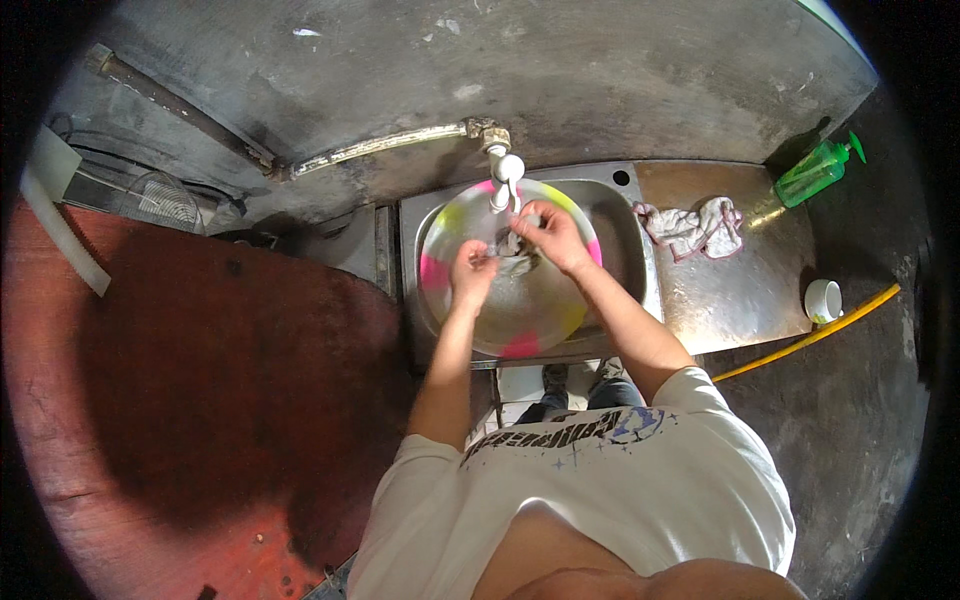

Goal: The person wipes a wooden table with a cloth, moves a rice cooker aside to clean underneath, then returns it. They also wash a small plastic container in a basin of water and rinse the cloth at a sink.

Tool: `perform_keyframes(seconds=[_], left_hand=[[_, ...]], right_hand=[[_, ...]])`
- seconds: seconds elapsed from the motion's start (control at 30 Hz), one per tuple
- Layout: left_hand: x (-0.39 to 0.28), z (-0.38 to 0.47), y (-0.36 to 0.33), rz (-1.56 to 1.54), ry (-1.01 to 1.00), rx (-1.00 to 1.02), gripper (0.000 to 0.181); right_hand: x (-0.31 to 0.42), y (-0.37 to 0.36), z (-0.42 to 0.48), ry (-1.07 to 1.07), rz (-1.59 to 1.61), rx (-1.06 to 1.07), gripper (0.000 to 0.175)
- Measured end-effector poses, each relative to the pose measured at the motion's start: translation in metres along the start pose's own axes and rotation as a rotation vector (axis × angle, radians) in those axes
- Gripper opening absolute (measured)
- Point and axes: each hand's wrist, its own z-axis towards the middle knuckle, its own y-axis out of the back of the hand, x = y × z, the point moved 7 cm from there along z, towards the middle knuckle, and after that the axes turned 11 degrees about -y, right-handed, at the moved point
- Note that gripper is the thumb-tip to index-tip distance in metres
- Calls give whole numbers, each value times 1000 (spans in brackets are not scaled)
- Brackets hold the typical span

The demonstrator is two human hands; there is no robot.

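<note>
A round basin (525,311) with pink, yellow and white patches sits in the stainless steel sink (622,217), below a white tap (509,169). Over the basin, close under the spout, my left hand (474,270) and my right hand (551,234) hold a wet, greyish, crumpled item (516,259) between them. It looks like thin cloth or plastic; which of these I cannot tell. My left fingers pinch its left side, while my right fingers grip its upper right part. The basin's bottom looks wet or under shallow water.
On the steel drainboard (739,292) lie a crumpled pale cloth (701,229), a green pump bottle (811,174) and a white cup (823,301). A yellow hose (817,335) runs past its front corner. A red board (225,360) extends left of the sink. An old pipe (382,146) follows the wall.
</note>
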Motion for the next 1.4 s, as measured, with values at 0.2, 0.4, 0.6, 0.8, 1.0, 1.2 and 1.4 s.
perform_keyframes(seconds=[0.2, 0.4, 0.6, 0.8, 1.0, 1.2, 1.4], left_hand=[[-26, 17, 32, 178, -83, -11, 18], [-55, -6, -3, 423, -218, 324, 54], [-33, -4, 31, -178, 78, 218, 38], [27, -18, 58, 174, 178, -56, 43], [75, -68, 17, -335, 846, -242, 67], [24, -35, 12, -787, -164, 63, 55], [60, -34, -23, -805, 447, 65, 41]], right_hand=[[24, 9, -9, -134, -66, -63, 21], [14, 10, -6, -274, 227, -48, 23], [-11, 33, -2, -232, -20, -27, 26], [-40, 23, 3, 12, -1094, -203, 52], [-103, -37, -9, -340, -1075, -154, 47], [-42, -120, -70, -11, -583, 214, 32], [-30, -84, -23, 117, -1032, -163, 25]])
